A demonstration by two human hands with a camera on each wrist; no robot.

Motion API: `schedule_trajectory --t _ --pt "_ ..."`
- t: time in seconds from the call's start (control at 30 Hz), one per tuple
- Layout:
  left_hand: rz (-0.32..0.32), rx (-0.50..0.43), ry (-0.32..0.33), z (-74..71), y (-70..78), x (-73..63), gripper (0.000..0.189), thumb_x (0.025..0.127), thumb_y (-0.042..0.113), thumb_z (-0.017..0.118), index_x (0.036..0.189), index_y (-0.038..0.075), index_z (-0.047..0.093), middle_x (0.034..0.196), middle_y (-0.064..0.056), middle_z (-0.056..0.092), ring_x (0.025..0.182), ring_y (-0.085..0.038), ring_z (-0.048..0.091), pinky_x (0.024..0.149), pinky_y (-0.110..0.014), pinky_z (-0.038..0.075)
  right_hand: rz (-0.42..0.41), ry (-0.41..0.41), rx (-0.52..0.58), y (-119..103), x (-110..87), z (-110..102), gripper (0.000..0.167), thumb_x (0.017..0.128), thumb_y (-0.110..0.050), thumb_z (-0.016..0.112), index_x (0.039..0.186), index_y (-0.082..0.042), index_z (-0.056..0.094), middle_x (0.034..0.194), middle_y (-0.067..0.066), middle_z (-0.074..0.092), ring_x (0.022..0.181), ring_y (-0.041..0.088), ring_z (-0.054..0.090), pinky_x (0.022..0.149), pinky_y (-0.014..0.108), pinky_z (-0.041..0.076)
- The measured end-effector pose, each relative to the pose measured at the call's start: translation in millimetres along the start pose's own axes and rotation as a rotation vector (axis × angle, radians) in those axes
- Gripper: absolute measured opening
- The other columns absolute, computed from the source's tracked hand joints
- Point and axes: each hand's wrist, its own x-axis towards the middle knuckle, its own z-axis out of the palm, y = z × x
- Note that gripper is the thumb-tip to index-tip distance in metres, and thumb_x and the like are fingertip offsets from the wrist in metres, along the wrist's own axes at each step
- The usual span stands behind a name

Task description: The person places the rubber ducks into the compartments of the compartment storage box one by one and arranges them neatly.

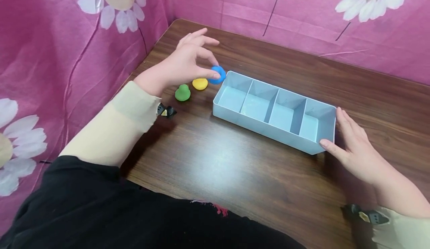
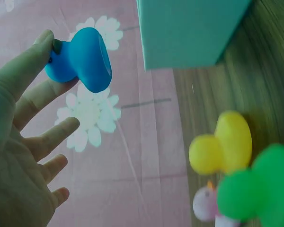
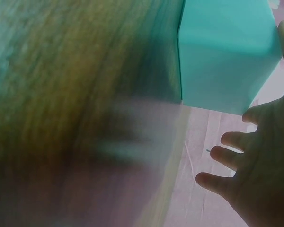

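Observation:
My left hand [image 1: 188, 62] pinches a small blue rubber duck [image 1: 219, 74] between thumb and index finger, the other fingers spread out. In the left wrist view, the duck [image 2: 88, 60] shows its flat base. It is held just off the left end of a pale blue divided box [image 1: 262, 124]. My right hand [image 1: 356, 150] holds the box's right end, thumb at the near corner and fingers at the far one. The box's compartments hold nothing visible. Below the left hand, a yellow duck [image 1: 200, 84] and a green duck [image 1: 183, 93] stand on the table.
The left wrist view also shows a pink duck [image 2: 205, 204] partly behind the green one. The dark wooden table [image 1: 208, 167] meets pink flowered cloth [image 1: 235, 2] at the back and left. A black wrist device [image 1: 167, 111] sits under the left forearm.

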Motion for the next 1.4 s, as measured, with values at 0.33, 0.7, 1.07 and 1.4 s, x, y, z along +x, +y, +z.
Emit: schedule_trajectory --t 0.33,0.7,1.07,1.4 --pt "0.022 -0.027 -0.055 21.4 7.8 16.3 0.027 0.084 0.042 0.079 0.094 0.017 0.079 0.146 0.001 0.046 0.147 -0.013 0.007 0.114 -0.032 -0.005 -0.015 0.008 0.013 -1 0.1 2 0.089 0.097 -0.022 0.063 0.159 -0.017 0.0 0.163 0.019 0.0 0.145 0.048 -0.004 0.111 0.062 -0.005" --pt "0.002 -0.055 -0.08 38.9 3.4 22.3 0.03 0.082 0.045 0.08 0.094 0.018 0.078 0.145 0.001 0.047 0.147 -0.015 0.009 0.115 -0.037 -0.004 -0.019 0.013 0.017 0 -1.3 1 0.089 0.097 -0.022 0.064 0.159 -0.018 0.001 0.163 0.018 0.0 0.144 0.05 -0.002 0.112 0.062 -0.004" --pt "0.001 -0.09 -0.099 56.5 0.9 23.0 0.028 0.081 0.045 0.081 0.092 0.019 0.077 0.144 -0.001 0.048 0.148 -0.019 0.009 0.115 -0.039 -0.005 -0.024 0.012 0.022 1 -0.5 1 0.089 0.097 -0.022 0.063 0.159 -0.017 0.0 0.163 0.017 0.0 0.145 0.048 -0.003 0.112 0.061 -0.005" --pt "-0.031 -0.095 -0.151 67.5 -0.4 22.6 0.031 0.081 0.046 0.08 0.095 0.018 0.078 0.145 -0.005 0.048 0.148 -0.024 0.009 0.116 -0.041 -0.006 -0.012 0.003 0.024 3 -1.3 0 0.089 0.097 -0.022 0.063 0.159 -0.018 -0.001 0.163 0.016 -0.001 0.145 0.047 -0.004 0.112 0.061 -0.005"
